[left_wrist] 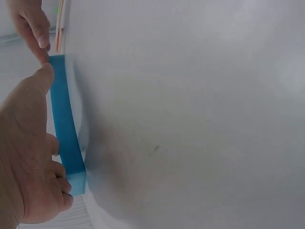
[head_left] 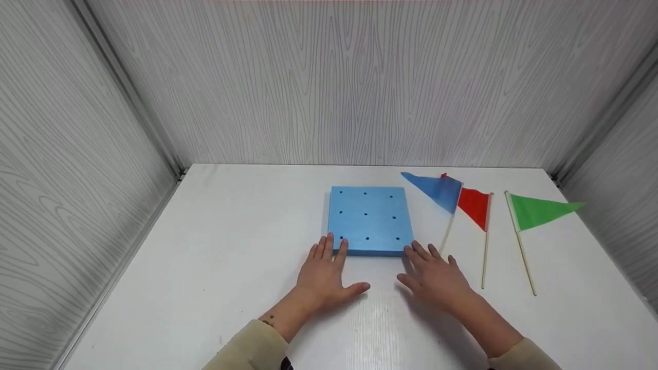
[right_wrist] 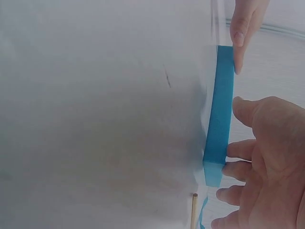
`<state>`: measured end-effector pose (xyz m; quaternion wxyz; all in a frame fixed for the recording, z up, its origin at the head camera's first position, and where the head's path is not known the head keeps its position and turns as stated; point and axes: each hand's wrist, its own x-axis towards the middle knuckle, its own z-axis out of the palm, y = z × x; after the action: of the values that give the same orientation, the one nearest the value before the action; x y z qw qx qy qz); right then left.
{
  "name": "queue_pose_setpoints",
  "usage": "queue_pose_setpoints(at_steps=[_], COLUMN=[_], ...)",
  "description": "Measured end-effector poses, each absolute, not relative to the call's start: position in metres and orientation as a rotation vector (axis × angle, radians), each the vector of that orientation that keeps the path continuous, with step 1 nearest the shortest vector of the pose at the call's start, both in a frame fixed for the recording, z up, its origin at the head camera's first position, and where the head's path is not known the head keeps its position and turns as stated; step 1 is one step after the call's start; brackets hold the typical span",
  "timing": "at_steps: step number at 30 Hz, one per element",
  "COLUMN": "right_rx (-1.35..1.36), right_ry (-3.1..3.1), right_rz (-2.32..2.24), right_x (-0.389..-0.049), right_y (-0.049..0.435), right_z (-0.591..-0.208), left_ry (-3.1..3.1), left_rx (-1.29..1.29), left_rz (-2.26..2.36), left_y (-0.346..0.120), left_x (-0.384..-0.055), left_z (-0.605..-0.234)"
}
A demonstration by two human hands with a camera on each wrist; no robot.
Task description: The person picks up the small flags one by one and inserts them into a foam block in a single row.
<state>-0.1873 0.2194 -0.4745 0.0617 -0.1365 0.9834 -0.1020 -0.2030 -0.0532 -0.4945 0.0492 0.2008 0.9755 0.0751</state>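
Observation:
A square light-blue block [head_left: 379,226] with several small holes in its top lies flat on the white table. My left hand [head_left: 323,277] is at its near left corner, fingers spread and straight, fingertips over the edge and the thumb pointing right. At the near right corner is my right hand [head_left: 437,277], its straight fingertips touching the edge and its thumb held away. Both wrist views show the block's front side, the left hand [left_wrist: 33,152] and the right hand [right_wrist: 271,162] beside it with extended fingers. Neither hand grips anything.
Right of the block lie a blue flag [head_left: 437,191], a red flag [head_left: 476,206] and a green flag [head_left: 542,210], each on a thin wooden stick. The blue one overlaps the red one. Wood-grain panels [head_left: 329,82] wall in the table's back and sides.

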Motion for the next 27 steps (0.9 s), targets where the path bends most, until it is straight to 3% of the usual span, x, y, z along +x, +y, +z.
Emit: queue_pose_setpoints(at_steps=[27], right_rx=[-0.366], right_ry=[2.929], right_rz=[-0.339], right_x=[-0.188], right_y=[0.23], right_z=[-0.472], left_ry=[2.957], left_rx=[0.592], left_rz=[0.242], left_y=[-0.041], left_x=[-0.203], left_z=[-0.494])
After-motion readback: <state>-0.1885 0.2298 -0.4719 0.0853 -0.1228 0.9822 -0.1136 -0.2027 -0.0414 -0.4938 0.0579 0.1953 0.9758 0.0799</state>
